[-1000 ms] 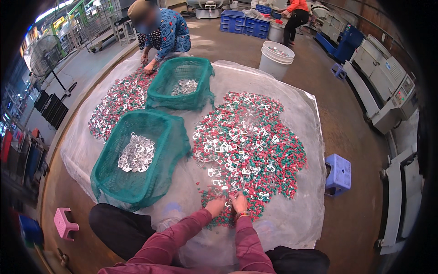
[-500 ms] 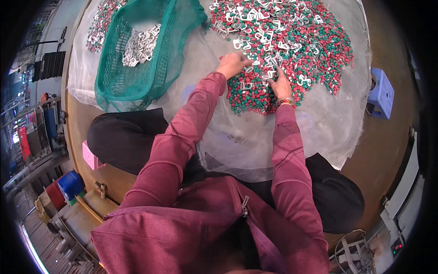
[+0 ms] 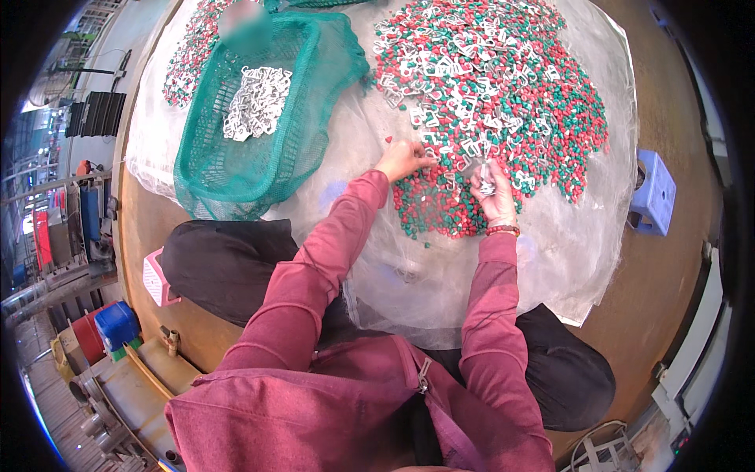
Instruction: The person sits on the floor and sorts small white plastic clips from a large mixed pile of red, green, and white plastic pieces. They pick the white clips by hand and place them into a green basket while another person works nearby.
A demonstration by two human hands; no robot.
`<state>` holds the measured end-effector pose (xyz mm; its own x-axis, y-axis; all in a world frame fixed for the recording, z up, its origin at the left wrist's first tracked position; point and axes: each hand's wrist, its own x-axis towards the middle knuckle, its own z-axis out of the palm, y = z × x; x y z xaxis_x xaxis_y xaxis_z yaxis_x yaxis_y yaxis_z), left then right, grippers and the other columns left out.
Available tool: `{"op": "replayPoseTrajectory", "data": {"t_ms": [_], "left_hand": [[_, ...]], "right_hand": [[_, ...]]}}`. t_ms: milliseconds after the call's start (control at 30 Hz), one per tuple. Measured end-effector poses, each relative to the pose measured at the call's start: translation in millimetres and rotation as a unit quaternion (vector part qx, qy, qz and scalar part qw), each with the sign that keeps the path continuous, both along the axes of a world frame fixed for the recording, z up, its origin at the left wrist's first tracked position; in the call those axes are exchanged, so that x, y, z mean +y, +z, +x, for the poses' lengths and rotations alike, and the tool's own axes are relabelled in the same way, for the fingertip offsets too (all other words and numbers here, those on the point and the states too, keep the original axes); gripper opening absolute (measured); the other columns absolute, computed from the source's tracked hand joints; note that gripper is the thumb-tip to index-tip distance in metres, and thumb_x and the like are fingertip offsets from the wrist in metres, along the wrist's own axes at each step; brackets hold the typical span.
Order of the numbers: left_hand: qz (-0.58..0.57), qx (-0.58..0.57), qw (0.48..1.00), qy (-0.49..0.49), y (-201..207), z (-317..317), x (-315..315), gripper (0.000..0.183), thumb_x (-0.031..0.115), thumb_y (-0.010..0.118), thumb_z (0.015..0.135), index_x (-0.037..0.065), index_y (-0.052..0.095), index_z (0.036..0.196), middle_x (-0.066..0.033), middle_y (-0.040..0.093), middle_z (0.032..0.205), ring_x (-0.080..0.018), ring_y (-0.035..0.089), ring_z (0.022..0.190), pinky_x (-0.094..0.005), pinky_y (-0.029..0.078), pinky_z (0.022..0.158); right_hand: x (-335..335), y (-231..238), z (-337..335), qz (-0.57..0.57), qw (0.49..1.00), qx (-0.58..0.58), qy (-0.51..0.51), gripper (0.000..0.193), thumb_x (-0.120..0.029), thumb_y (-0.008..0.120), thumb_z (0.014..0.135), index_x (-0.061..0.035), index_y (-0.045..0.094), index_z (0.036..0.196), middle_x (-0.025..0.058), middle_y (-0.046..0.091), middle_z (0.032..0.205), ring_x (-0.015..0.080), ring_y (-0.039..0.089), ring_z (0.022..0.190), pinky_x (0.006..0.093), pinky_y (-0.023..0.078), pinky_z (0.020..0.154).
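A wide pile of small red and green pebble-like pieces, mixed with silver-white loop-shaped metal parts, spreads over a pale sheet. At the pile's near left edge my left hand is closed, thumb and fingers drawn together; what they pinch, if anything, is too small to make out. To its right, over the near part of the pile, my right hand is turned partly palm up, its fingers curled round several metal loop parts. More of these loops lie heaped in a green netted basket.
The translucent sheet covers the work surface before my crossed legs. A second red and green pile lies beyond the basket's left side. A blue plastic stool stands at right, a pink one at left.
My right hand has turned from palm down on the pile to partly palm up, showing metal loops in it. My left hand remains at the pile's left edge. The whole view has shifted slightly.
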<state>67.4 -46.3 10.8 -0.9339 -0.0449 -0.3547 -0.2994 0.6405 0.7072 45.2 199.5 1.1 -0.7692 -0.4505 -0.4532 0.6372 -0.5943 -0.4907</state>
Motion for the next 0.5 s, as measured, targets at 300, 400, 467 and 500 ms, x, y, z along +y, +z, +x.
{"op": "replayPoseTrajectory", "data": {"t_ms": [300,400,467,500], "left_hand": [[0.105,-0.126,0.986,0.003,13,-10,-4,0.048,0.049,0.073,0.072,0.003,0.063,0.081,-0.0032,0.058,0.065,-0.0130,0.052,0.051,-0.0299,0.042,0.048],[0.080,-0.126,0.989,0.008,18,-10,-3,0.048,0.051,0.067,0.077,0.003,0.064,0.078,-0.0016,0.056,0.064,-0.0108,0.049,0.049,-0.0295,0.039,0.046],[0.180,-0.142,0.971,0.061,20,-10,-3,0.050,0.052,0.063,0.080,0.002,0.064,0.075,-0.0024,0.056,0.063,-0.0111,0.049,0.049,-0.0302,0.040,0.046],[0.195,-0.158,0.965,0.074,21,-12,-3,0.047,0.048,0.062,0.082,0.001,0.066,0.077,-0.0044,0.058,0.063,-0.0119,0.052,0.052,-0.0291,0.041,0.048]], "right_hand": [[-5,26,1,0.091,0.987,0.121,0.059,0.012,-0.011,0.061,0.080,-0.0067,0.057,0.090,0.0058,0.058,0.086,0.0152,0.058,0.065,0.0196,0.036,0.041],[-17,13,-1,0.271,0.943,0.102,0.164,0.024,-0.014,0.065,0.080,-0.0053,0.059,0.102,0.0016,0.058,0.077,0.0124,0.058,0.063,0.0178,0.035,0.041],[-34,-2,4,0.495,0.827,0.159,0.216,0.045,-0.022,0.072,0.075,-0.0012,0.056,0.112,0.0061,0.064,0.082,0.0180,0.062,0.066,0.0288,0.048,0.055],[-36,-7,10,0.596,0.723,0.271,0.220,0.045,-0.023,0.073,0.074,-0.0020,0.056,0.111,0.0103,0.064,0.086,0.0246,0.062,0.074,0.0349,0.048,0.063]]}}
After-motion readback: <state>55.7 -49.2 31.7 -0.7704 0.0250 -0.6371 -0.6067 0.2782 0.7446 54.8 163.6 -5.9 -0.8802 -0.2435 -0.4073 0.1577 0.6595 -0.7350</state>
